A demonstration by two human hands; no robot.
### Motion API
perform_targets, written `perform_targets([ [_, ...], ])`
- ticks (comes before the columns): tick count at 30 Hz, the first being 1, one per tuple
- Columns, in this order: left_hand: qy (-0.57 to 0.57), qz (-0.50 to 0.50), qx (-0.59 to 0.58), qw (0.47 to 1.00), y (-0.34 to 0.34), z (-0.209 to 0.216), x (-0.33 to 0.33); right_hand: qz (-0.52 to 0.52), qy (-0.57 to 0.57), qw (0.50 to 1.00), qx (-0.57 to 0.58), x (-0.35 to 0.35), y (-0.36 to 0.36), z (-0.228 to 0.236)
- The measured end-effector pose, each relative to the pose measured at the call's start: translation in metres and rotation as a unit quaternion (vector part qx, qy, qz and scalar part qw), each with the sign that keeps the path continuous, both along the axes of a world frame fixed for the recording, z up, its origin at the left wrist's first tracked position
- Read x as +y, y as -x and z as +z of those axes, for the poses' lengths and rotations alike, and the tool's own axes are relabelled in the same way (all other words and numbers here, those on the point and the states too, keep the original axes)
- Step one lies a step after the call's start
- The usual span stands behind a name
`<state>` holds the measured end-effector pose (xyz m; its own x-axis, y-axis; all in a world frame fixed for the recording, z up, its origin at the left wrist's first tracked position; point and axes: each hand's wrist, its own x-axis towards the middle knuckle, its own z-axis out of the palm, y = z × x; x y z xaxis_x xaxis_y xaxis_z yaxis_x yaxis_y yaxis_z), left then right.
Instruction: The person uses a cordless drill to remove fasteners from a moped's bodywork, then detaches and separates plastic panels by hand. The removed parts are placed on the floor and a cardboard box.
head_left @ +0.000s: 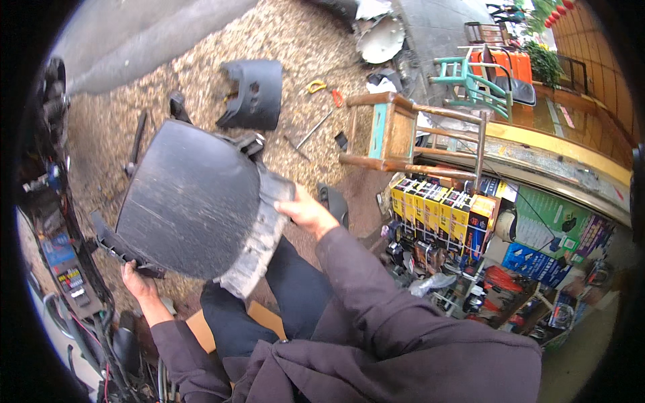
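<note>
A large curved black plastic panel, scratched and dusty, is held up in front of my knees. Its right edge carries a grey, dirt-covered flange. My right hand is closed on that flange, thumb on top and the other fingers hidden underneath. At the panel's lower left, my left hand grips a narrow black plastic edge strip. Whether this strip is one piece with the panel, I cannot tell. Just beyond lies another curved black plastic cover with holes, on the pebbled ground.
On the left stands a partly stripped vehicle with exposed wiring and a battery. A screwdriver and yellow-handled pliers lie on the ground. To the right are a wooden chair, stacked yellow boxes and a green stool.
</note>
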<state>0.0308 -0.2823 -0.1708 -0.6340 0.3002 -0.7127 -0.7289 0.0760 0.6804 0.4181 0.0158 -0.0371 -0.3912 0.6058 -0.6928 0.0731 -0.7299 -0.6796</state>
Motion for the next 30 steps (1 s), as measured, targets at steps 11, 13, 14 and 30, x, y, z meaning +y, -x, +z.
perform_targets([
  [11, 0.013, -0.082, 0.008, 0.996, -0.107, 0.116, 0.158, -0.107, 0.057, 0.984, 0.132, 0.087, -0.138, 0.047],
  [13, 0.005, -0.069, -0.025, 0.997, -0.143, 0.122, 0.189, -0.094, 0.053, 0.989, 0.105, 0.119, -0.162, 0.054],
  [14, -0.01, -0.062, -0.043, 0.997, -0.162, 0.123, 0.205, -0.095, 0.038, 0.99, 0.099, 0.135, -0.172, 0.06],
  [30, 0.038, 0.063, -0.08, 0.994, -0.188, 0.089, 0.347, -0.067, 0.059, 0.996, 0.03, 0.294, -0.13, 0.028],
])
